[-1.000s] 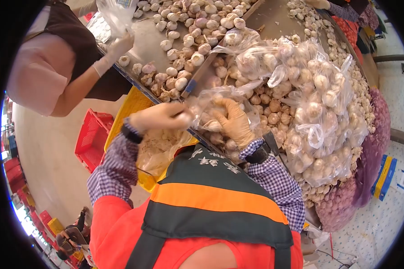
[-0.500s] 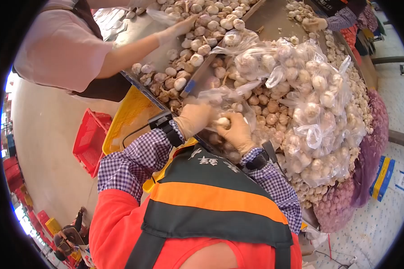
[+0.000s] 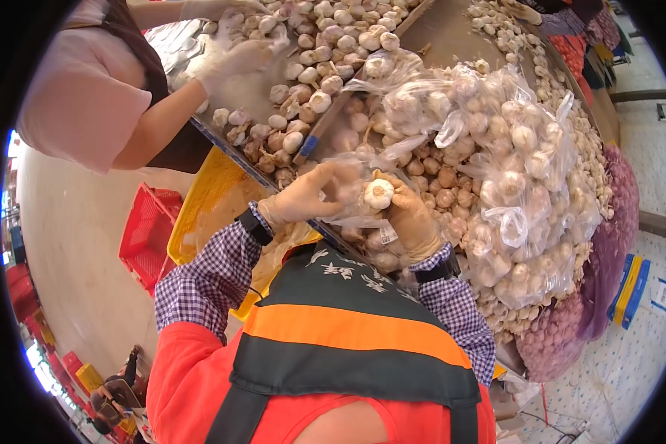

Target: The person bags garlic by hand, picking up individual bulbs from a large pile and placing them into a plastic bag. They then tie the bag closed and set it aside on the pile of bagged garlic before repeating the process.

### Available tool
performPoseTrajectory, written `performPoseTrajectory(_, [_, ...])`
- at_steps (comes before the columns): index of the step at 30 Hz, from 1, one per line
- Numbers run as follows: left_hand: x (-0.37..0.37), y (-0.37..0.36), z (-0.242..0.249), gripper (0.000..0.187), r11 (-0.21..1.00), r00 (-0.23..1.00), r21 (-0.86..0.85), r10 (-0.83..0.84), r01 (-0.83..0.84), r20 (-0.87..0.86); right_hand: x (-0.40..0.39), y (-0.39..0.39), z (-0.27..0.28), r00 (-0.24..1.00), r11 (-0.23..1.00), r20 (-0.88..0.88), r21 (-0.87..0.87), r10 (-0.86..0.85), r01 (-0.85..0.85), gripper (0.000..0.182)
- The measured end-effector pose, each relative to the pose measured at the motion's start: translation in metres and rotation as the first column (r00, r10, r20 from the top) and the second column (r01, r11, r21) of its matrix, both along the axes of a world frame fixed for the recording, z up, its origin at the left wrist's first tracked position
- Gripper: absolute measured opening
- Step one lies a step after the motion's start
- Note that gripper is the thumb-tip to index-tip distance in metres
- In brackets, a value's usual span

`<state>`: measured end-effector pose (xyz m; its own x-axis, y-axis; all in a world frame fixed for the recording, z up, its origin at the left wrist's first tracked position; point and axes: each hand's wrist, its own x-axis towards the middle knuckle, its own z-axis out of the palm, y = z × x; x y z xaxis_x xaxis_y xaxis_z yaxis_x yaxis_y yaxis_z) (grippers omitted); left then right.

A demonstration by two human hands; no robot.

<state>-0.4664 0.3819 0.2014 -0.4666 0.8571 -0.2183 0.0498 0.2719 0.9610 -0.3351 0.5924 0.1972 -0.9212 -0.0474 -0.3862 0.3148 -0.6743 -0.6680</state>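
My right hand (image 3: 413,222), in a light glove, pinches a white garlic bulb (image 3: 379,193) between thumb and fingers, its root end facing up. Beside it, my left hand (image 3: 303,198) is gloved too, with thumb and fingers curved around the edge of a clear plastic bag (image 3: 351,194). The bag lies between both hands, and a small printed label (image 3: 387,234) shows on it near my right palm. Loose brownish garlic bulbs (image 3: 445,177) lie just beyond my right hand.
Filled clear bags of garlic (image 3: 514,189) are heaped to the right. A metal divider (image 3: 331,122) separates other loose bulbs at the left, where a co-worker's gloved hand (image 3: 240,63) moves. Yellow crate (image 3: 192,203) and red crate (image 3: 149,237) stand left; purple net sacks (image 3: 607,244) lie right.
My hands have moved apart, and the garlic bulb in my right hand is now turned up in plain view. The co-worker's arm has drawn back to the left from the bulbs.
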Motion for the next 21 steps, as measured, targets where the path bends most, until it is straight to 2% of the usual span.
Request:
performPoseTrajectory(1, [0.003, -0.001, -0.002, 0.051, 1.0, 1.0, 0.0, 0.007, -0.007, -0.001, -0.002, 0.0, -0.002, 1.0, 1.0, -0.019, -0.022, -0.013, 0.012, 0.055])
performPoseTrajectory(3, [0.011, 0.001, -0.007, 0.054, 0.982, 0.98, 0.159, 0.076, -0.106, 0.185, -0.004, -0.003, 0.003, 1.0, 1.0, 0.008, 0.016, -0.025, 0.025, 0.057])
performPoseTrajectory(5, [0.016, 0.004, -0.012, 0.057, 0.97, 0.974, 0.197, 0.103, -0.143, 0.202, -0.003, -0.006, 0.008, 0.998, 0.997, 0.035, 0.058, -0.046, 0.044, 0.06])
performPoseTrajectory(7, [0.018, 0.005, -0.013, 0.059, 0.955, 0.967, 0.238, 0.125, -0.179, 0.223, -0.002, -0.008, 0.01, 0.999, 0.997, -0.026, -0.061, -0.039, 0.037, 0.065])
performPoseTrajectory(10, [0.017, 0.007, -0.008, 0.059, 0.952, 0.974, 0.253, 0.126, -0.172, 0.186, -0.002, -0.009, 0.01, 0.999, 0.997, -0.037, -0.071, 0.006, -0.008, 0.067])
performPoseTrajectory(12, [0.014, 0.008, -0.003, 0.057, 0.936, 0.969, 0.336, 0.173, -0.105, -0.179, -0.001, -0.013, 0.006, 0.999, 1.0, -0.051, -0.007, 0.011, -0.012, 0.066])
performPoseTrajectory(13, [0.012, 0.007, -0.003, 0.057, 0.935, 0.968, 0.336, 0.178, -0.11, -0.177, -0.002, -0.014, 0.004, 0.998, 0.998, -0.065, 0.054, 0.018, -0.015, 0.067])
performPoseTrajectory(15, [0.008, 0.003, -0.004, 0.056, 0.953, 0.938, 0.298, 0.149, -0.052, -0.312, -0.004, -0.015, 0.006, 0.998, 0.997, -0.043, 0.056, 0.046, -0.043, 0.067])
performPoseTrajectory(17, [0.007, 0.001, -0.004, 0.053, 0.955, 0.931, 0.29, 0.16, -0.062, -0.327, -0.006, -0.016, 0.011, 0.997, 0.996, -0.02, 0.059, 0.072, -0.07, 0.067])
performPoseTrajectory(19, [0.007, 0.001, -0.006, 0.051, 0.955, 0.922, 0.286, 0.176, -0.075, -0.346, -0.01, -0.019, 0.017, 0.996, 0.989, 0.002, 0.12, 0.089, -0.089, 0.059])
performPoseTrajectory(21, [0.006, 0.003, -0.006, 0.046, 0.955, 0.974, 0.189, 0.225, -0.228, 0.039, -0.027, -0.017, 0.017, 0.991, 0.984, 0.059, 0.126, 0.122, -0.129, 0.057])
